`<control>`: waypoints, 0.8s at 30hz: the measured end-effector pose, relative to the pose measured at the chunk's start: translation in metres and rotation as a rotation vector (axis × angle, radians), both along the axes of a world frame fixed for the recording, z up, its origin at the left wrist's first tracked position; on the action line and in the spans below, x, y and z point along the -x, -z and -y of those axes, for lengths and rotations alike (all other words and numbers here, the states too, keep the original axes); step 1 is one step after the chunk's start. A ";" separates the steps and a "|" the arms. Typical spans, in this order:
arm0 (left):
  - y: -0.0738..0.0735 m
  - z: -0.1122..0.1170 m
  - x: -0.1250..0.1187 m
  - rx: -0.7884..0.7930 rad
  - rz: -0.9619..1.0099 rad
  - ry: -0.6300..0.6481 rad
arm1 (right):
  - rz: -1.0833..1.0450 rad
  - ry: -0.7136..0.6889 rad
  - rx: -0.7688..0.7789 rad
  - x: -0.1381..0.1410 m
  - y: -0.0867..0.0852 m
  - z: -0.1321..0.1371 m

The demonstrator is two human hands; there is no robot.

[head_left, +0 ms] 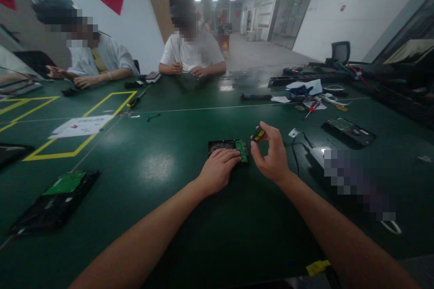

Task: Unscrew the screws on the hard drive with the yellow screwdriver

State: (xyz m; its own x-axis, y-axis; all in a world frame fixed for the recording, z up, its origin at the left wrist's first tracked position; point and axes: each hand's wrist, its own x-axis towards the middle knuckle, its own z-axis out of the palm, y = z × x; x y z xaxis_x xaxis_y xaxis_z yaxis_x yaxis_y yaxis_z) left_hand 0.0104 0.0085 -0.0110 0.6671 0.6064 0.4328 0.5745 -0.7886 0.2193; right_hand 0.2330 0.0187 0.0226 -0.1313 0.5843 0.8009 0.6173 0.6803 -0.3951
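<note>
A hard drive [222, 145] with a green circuit board on its right end lies on the table in front of me. My left hand [219, 169] rests over its near side, fingers close together across the top; the thumb is hidden. Just right of the drive, my right hand [273, 156] pinches the black and yellow handle of a screwdriver [259, 134] between thumb and fingers. Its shaft is too small and blurred to make out clearly.
Other hard drives lie at left [66, 184] and right [351, 131]. A pouch-like item [317, 153], partly blurred, sits beside my right forearm. Another screwdriver [135, 100], a paper sheet [81, 126] and a red-handled tool [312, 107] lie farther back. Two people sit across the green table [183, 235].
</note>
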 end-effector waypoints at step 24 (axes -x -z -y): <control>0.007 -0.008 -0.002 -0.034 -0.035 -0.041 | -0.028 0.023 -0.008 -0.001 0.001 0.001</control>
State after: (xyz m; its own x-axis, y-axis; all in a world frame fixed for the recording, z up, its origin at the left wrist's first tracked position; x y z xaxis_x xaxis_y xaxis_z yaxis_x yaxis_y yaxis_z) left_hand 0.0124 0.0166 -0.0184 0.6570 0.6191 0.4302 0.6134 -0.7707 0.1723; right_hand 0.2341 0.0179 0.0216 -0.0957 0.5802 0.8089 0.6214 0.6696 -0.4068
